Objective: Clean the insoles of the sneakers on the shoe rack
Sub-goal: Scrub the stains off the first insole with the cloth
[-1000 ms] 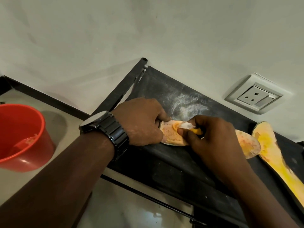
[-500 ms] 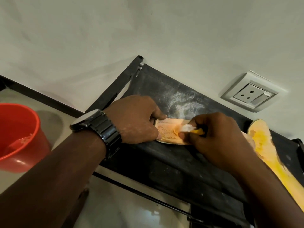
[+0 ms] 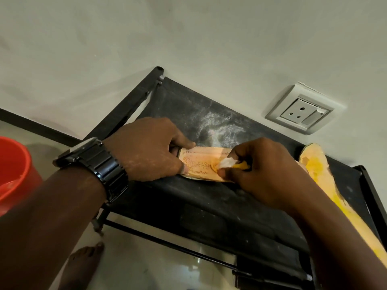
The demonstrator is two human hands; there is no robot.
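Note:
An orange insole (image 3: 202, 163) with printed letters lies flat on the top shelf of the black shoe rack (image 3: 209, 206). My left hand (image 3: 146, 149), with a black watch on its wrist, pins the insole's left end down with thumb and curled fingers. My right hand (image 3: 259, 170) pinches a small yellow and white sponge (image 3: 232, 163) and presses it on the insole's middle. The insole's right part is hidden under that hand. A second, yellow insole (image 3: 326, 185) lies on the rack to the right.
A red bucket (image 3: 14, 172) stands on the floor at the left edge. A white wall socket (image 3: 301, 110) sits above the rack on the wall. White powder marks the shelf behind the insole. My bare foot (image 3: 83, 258) shows below the rack.
My left hand slid a little leftward, uncovering more of the insole's printed end. The right hand keeps the sponge on the insole. The view shifted slightly.

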